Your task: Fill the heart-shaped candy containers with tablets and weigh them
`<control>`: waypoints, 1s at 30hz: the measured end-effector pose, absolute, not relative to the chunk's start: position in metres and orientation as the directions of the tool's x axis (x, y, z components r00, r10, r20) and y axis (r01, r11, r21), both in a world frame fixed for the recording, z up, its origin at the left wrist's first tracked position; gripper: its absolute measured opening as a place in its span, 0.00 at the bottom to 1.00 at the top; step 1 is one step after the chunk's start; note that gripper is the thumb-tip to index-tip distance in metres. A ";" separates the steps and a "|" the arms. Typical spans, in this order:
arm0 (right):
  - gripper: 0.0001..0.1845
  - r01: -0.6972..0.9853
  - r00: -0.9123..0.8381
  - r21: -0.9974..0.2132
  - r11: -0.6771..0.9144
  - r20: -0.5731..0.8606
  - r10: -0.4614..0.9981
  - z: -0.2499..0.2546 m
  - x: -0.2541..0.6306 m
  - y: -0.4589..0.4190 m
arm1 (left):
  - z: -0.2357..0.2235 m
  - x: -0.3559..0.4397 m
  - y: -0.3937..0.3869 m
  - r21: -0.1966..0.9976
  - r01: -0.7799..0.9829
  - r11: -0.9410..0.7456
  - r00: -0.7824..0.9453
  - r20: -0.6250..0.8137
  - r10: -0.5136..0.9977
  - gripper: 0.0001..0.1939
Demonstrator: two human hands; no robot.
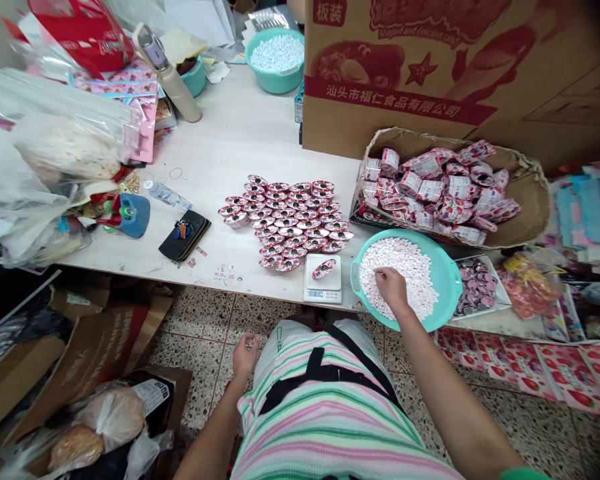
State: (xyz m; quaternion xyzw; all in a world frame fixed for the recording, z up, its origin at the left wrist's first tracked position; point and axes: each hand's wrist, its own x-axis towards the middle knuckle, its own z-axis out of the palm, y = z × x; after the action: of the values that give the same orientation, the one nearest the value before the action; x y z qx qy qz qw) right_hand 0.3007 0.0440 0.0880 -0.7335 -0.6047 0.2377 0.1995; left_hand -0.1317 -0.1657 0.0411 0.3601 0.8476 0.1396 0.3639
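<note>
My right hand point(393, 289) is over a turquoise basin point(445, 303) full of small white candy-like pieces point(405, 257). Its fingers are bunched together at the pieces; what they hold, if anything, is hidden. Low beside my lap, my left hand point(245, 355) is off the table with its fingers curled in, and I cannot see whether anything is inside. Left of the basin, a small white digital scale point(323, 295) carries one oval red-and-white container point(324, 269) with an opening on top. Several similar containers point(295, 223) stand in close rows on the table.
Behind the basin, a cut-down carton point(530, 200) holds many wrapped containers. A large cardboard box point(360, 127) rises at the back. To the right is a tray of dark round pieces point(477, 287). A black wallet point(185, 237) and a beige bottle point(180, 93) lie left.
</note>
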 end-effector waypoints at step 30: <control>0.05 0.819 0.085 -0.509 -0.265 -0.349 0.933 0.105 0.307 0.027 | 0.028 -0.114 -0.068 0.473 0.697 0.539 -0.209 -0.586 0.783 0.18</control>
State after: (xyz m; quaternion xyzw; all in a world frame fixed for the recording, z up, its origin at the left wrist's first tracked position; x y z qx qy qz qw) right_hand 0.3067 0.0272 0.1052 -0.7308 -0.5993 0.3138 0.0911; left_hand -0.1136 -0.0679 0.0282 0.4770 0.7756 0.0529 0.4100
